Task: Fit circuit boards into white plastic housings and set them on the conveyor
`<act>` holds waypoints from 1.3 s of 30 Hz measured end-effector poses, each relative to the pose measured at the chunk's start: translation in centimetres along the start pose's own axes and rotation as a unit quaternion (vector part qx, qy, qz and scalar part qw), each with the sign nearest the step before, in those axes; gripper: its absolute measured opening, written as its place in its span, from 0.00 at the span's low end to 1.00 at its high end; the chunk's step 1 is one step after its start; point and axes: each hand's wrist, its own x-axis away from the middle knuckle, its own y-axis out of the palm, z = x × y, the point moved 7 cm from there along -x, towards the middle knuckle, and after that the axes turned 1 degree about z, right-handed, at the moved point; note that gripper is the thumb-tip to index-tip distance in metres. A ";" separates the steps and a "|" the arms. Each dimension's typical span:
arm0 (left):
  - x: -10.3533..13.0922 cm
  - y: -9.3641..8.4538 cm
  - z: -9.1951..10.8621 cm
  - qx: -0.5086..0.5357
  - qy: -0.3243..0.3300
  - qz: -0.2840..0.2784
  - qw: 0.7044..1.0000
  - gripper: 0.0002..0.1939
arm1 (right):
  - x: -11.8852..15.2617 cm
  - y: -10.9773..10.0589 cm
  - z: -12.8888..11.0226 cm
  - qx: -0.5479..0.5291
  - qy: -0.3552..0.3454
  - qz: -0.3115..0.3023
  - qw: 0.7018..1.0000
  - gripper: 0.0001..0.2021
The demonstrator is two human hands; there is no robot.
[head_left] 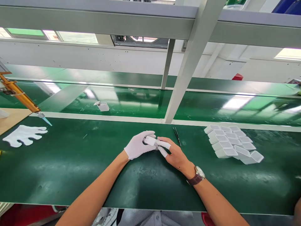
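My left hand [139, 146], in a white glove, is closed around a small white plastic housing [150, 141] above the green table. Two white finger cots cover fingertips of my right hand [175, 155], which wears a watch [198, 175] at the wrist. Those covered fingers pinch the right end of the same housing. The fingers partly hide its ends, so its inner details cannot be made out. A pair of dark tweezers [177, 136] lies just beyond my right hand.
Several white box-shaped housings [225, 141] stand grouped at the right. An amber dispensing syringe [23, 95] with a blue tip hangs at the left, over a loose white glove [24, 135]. One white piece [102, 106] rests on the green conveyor belt [136, 102] behind a metal post [185, 62].
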 end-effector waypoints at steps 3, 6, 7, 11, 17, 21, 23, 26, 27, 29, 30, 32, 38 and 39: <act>0.3 -1.2 0.8 -0.044 0.035 0.034 0.998 0.22 | 0.0 0.0 -0.1 0.014 -0.014 0.003 1.000 0.20; 0.5 -1.4 1.3 -0.055 0.044 0.052 0.996 0.18 | 0.0 0.1 -0.1 0.027 -0.022 -0.003 0.999 0.20; 0.5 -1.2 1.3 -0.058 0.042 0.059 0.996 0.17 | 0.0 0.2 -0.1 0.031 -0.023 -0.006 0.999 0.20; 0.3 -0.5 0.6 -0.077 -0.005 0.089 0.993 0.15 | 0.3 0.7 0.2 0.039 -0.025 -0.017 0.999 0.19; -0.1 0.2 -0.6 -0.016 -0.072 0.039 0.997 0.11 | 0.5 1.4 0.5 0.058 -0.020 -0.039 0.997 0.21; -0.1 0.1 -0.9 0.018 -0.081 0.030 0.996 0.13 | 0.6 1.6 0.4 0.074 -0.025 -0.050 0.996 0.23; -0.1 0.3 -1.3 0.053 -0.096 0.029 0.994 0.15 | 0.6 1.6 0.4 0.073 -0.028 -0.049 0.996 0.23; -0.3 0.9 -2.0 0.117 -0.117 0.020 0.986 0.17 | 0.7 1.6 0.3 0.066 -0.020 -0.042 0.997 0.23; -0.3 1.1 -2.2 0.130 -0.122 0.015 0.984 0.17 | 0.7 1.7 0.3 0.066 -0.015 -0.040 0.997 0.23; -0.5 1.3 -2.5 0.141 -0.127 0.008 0.982 0.16 | 0.6 1.7 0.2 0.067 -0.006 -0.043 0.997 0.23; -0.6 1.4 -2.5 0.146 -0.129 0.004 0.981 0.15 | 0.5 1.7 0.2 0.066 -0.002 -0.047 0.997 0.23; -0.7 1.5 -2.4 0.159 -0.131 -0.008 0.978 0.15 | 0.3 1.7 0.1 0.058 0.002 -0.049 0.997 0.23; -0.7 0.8 -2.0 0.175 -0.101 -0.074 0.977 0.19 | -0.4 1.3 0.0 0.023 -0.003 -0.037 0.999 0.22; -0.7 0.5 -1.9 0.184 -0.091 -0.087 0.975 0.19 | -0.6 1.3 0.0 0.018 -0.001 -0.043 0.999 0.22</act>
